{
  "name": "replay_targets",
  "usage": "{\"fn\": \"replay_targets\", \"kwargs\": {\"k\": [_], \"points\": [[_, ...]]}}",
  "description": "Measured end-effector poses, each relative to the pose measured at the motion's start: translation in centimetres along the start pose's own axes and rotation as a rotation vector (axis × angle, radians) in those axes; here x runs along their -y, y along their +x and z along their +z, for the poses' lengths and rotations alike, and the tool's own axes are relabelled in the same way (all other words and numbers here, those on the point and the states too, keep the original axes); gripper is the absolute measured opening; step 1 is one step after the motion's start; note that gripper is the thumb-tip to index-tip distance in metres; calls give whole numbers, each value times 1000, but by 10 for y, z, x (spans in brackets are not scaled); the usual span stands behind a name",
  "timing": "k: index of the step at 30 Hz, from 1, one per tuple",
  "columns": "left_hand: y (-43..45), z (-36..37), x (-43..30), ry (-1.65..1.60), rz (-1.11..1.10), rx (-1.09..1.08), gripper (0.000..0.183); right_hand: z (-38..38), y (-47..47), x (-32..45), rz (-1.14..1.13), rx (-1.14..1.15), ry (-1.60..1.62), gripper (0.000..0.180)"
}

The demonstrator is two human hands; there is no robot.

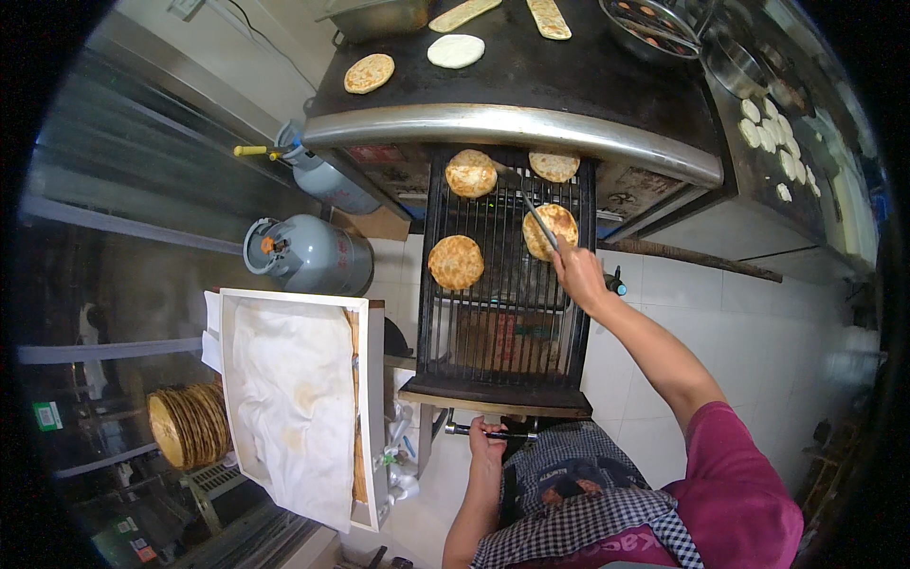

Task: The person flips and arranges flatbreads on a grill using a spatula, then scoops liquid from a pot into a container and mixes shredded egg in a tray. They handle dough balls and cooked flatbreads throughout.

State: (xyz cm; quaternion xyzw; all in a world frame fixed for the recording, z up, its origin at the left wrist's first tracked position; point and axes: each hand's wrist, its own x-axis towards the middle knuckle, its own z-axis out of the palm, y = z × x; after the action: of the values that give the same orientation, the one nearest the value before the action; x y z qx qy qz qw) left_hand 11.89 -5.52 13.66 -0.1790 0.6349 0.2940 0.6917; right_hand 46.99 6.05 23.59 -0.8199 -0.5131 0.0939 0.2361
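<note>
My right hand [579, 276] grips a metal spatula [540, 220], whose blade points up and left between the flatbreads. Under its shaft lies a browned round flatbread [542, 243]. Another flatbread [470, 173] is beside the blade, a third [456, 262] rests at the left of the rack, and one more [554, 166] sits at the back, partly under the griddle's edge. They lie on a pulled-out black barred rack drawer [498, 341]. My left hand [486, 435] is closed around the drawer's black bar handle [522, 434].
Above the drawer spans a griddle [569, 85] with a steel edge, a pale dough round [456, 51] and a pan [650, 32]. A cloth-lined box [298, 405] and gas cylinders [313, 252] stand left. Small dough pieces [771, 131] lie on the right counter.
</note>
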Motion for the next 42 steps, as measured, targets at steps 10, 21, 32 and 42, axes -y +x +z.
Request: {"fn": "replay_targets", "kwargs": {"k": [10,21,32,42], "points": [[1,-2,0,-8,-5,10,31,-27,-35,11,-34,31,238,34],[3,-4,-2,9,-21,24,33,-75,-80,-69,-43,99,-234,33],[5,-2,-2,34,-15,-26,35,-45,-57,-52,918,221,1580,18],[14,-9,-5,21,-57,-20,35,22,-28,-51,770,-44,1535,21]]}}
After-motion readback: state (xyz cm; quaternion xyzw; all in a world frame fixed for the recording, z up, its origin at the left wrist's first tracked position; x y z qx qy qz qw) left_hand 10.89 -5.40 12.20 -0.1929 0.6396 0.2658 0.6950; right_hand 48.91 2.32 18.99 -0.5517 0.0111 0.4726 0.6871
